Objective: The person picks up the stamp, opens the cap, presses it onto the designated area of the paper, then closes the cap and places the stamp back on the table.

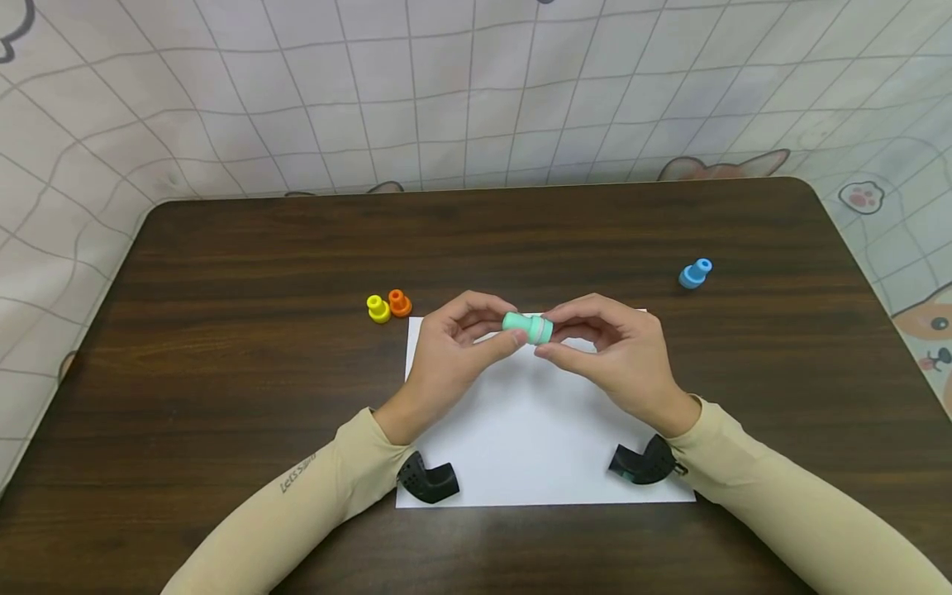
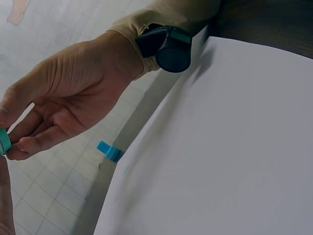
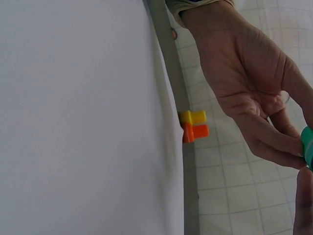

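Above the far part of the white paper (image 1: 535,450), you have the mint-green piece (image 1: 527,327) lifted between your hands, lying roughly level with a pale band near its right end. Your left hand (image 1: 449,354) pinches its left part between thumb and fingers; your right hand (image 1: 628,354) pinches the banded end the same way, so both are clamped on this one small thing, their fingertips close together.

The step in hand looks like working the two ends against each other, perhaps fitting or loosening at the band, though you cannot tell which from here. The next move seems to call for a steady left pinch, the right fingers square on their end, and a straight, gentle pull or push along the piece's length.

Just past the paper's far left corner, a yellow piece (image 1: 378,310) and an orange piece (image 1: 400,303) stand upright side by side on the dark wooden table (image 1: 223,355). Well apart from them, beyond your right hand, a blue piece (image 1: 695,274) stands alone. A black device (image 1: 430,479) sits at your left cuff, another (image 1: 644,461) at your right. Behind the table hangs a pale gridded cloth (image 1: 461,107).
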